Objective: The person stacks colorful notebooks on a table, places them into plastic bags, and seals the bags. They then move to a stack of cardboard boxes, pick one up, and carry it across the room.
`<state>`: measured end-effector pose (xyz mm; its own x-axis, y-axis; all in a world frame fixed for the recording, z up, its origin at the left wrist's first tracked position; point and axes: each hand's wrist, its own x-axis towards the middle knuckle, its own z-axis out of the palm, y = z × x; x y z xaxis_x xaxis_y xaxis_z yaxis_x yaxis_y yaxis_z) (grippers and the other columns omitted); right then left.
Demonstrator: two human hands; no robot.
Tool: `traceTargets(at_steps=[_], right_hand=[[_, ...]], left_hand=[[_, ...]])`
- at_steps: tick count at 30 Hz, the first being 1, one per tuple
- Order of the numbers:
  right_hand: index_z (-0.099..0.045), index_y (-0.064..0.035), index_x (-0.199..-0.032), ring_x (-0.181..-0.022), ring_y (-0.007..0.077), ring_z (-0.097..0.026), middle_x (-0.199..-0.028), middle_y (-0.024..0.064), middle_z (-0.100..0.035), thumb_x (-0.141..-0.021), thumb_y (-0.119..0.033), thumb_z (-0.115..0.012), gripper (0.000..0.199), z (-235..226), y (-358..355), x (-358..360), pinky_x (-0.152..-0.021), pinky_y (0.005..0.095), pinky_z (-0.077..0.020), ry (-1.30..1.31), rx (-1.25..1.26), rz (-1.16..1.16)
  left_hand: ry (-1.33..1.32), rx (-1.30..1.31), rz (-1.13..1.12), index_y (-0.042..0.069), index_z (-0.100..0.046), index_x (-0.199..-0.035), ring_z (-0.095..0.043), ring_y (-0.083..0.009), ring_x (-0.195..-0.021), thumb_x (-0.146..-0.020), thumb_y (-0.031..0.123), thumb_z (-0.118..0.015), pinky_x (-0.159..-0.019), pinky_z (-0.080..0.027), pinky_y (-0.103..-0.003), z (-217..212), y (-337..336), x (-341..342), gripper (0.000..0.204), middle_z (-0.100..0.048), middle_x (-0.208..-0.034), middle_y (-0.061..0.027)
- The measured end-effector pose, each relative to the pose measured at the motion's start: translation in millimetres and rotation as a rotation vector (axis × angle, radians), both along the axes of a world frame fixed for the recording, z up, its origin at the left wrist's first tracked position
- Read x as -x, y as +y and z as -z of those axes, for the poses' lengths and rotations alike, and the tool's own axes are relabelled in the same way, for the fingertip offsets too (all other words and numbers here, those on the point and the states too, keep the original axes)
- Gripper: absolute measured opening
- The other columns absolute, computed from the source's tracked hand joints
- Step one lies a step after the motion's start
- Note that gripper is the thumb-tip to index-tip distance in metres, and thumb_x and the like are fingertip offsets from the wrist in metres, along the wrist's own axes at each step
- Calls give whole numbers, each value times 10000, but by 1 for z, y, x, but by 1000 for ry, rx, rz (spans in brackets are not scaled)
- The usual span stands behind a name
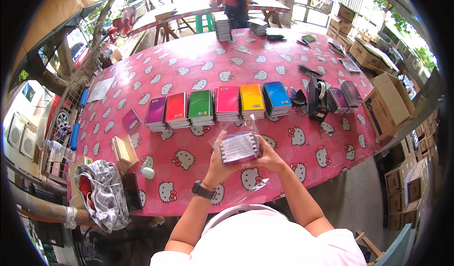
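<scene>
purple notebooks (239,148) between both hands (218,156) (271,156)

Head-worn fisheye, downward over table (182,141)

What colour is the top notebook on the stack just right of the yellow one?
Blue; the top notebook shows best in the head view.

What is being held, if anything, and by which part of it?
A bundle of notebooks in clear plastic, held at its opposite sides between the left hand and right hand.
</scene>
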<state>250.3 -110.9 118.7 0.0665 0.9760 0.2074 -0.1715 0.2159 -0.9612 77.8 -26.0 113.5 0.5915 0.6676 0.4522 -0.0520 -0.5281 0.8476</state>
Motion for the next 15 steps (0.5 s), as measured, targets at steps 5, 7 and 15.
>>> traceTargets(at_steps=[5,7,15], right_hand=[[-535,-30,-1134,-998,121,-525,-1069,66,-581,-762,-207,-738,459,-9,9,0,-842,266,-437,-154,0,111],[-626,-25,-1014,-932,118,-557,-947,75,-631,-810,-206,-692,280,-28,17,-6,-790,275,-452,-400,147,228],[-676,-45,-799,-746,219,-596,-724,73,-620,-739,-214,-707,183,-115,37,-13,-673,355,-468,-1015,-44,443]], left_hand=[[-76,138,73,84,-88,-1445,-543,-228,-1043,-626,163,-825,-898,-452,-365,-7,-4,-2,1104,-547,-1103,-122],[-164,212,150,89,-78,-1447,-535,-225,-1053,-675,135,-788,-896,-450,-359,-15,6,-4,1050,-539,-1110,-128],[72,-210,-284,56,-625,-1089,-624,-134,-767,-748,55,-673,-702,-489,-290,-102,26,-4,344,-666,-770,-44]])
